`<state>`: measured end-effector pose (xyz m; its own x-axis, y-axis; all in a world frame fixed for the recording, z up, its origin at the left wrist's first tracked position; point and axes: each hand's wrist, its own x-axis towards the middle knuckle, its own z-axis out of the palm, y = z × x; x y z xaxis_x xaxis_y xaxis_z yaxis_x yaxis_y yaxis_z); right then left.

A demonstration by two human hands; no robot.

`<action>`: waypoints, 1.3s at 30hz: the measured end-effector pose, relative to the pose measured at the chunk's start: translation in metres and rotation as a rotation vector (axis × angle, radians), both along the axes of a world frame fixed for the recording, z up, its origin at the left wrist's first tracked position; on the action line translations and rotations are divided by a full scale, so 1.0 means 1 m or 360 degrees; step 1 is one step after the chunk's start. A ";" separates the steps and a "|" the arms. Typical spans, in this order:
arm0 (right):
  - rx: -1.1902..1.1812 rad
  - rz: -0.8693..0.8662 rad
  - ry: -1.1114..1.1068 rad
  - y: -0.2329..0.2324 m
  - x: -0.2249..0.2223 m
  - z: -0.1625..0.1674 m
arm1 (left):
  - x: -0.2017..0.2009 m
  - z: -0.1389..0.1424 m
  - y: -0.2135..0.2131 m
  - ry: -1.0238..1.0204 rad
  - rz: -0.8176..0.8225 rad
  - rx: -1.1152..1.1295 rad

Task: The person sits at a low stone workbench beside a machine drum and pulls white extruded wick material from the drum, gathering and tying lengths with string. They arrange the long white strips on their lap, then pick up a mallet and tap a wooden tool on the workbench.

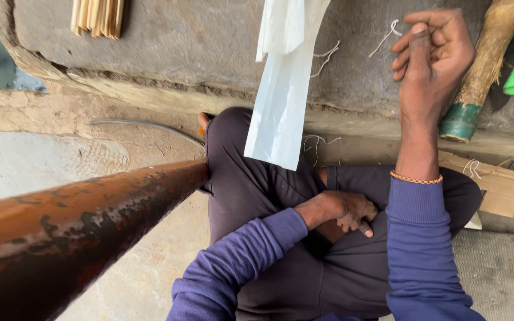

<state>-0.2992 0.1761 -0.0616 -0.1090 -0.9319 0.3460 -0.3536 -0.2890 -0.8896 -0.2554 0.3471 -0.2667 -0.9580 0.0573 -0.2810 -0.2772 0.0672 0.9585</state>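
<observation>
- My right hand (432, 56) is raised with fingers loosely curled, pinching the end of a thin white string (388, 34) above the stone ledge (179, 41).
- My left hand (343, 211) rests curled in my lap; whether it grips anything, I cannot tell.
- The string's short visible length runs diagonally, its free end pointing down-left.
- I judge the light pinch could let it slip among the loose string scraps (325, 56) beside the hanging white plastic bag (281, 113).
- The rusty pipe (72, 232) crowds my left side.
</observation>
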 end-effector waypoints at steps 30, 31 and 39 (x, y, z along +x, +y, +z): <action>-0.0035 -0.0013 -0.0050 -0.003 0.002 0.002 | 0.012 0.031 -0.008 -0.0316 -0.0027 -0.0242; -0.0045 -0.0016 -0.0040 -0.003 0.003 0.002 | 0.014 0.032 -0.008 -0.0327 -0.0008 -0.0204; -0.0053 -0.0054 0.0015 0.000 0.009 0.010 | 0.011 0.018 0.000 -0.0314 0.0020 -0.0108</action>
<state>-0.2899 0.1762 -0.0521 -0.1371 -0.9157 0.3777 -0.3721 -0.3058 -0.8764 -0.2442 0.3470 -0.2485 -0.8845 0.0201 -0.4660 -0.4602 0.1250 0.8789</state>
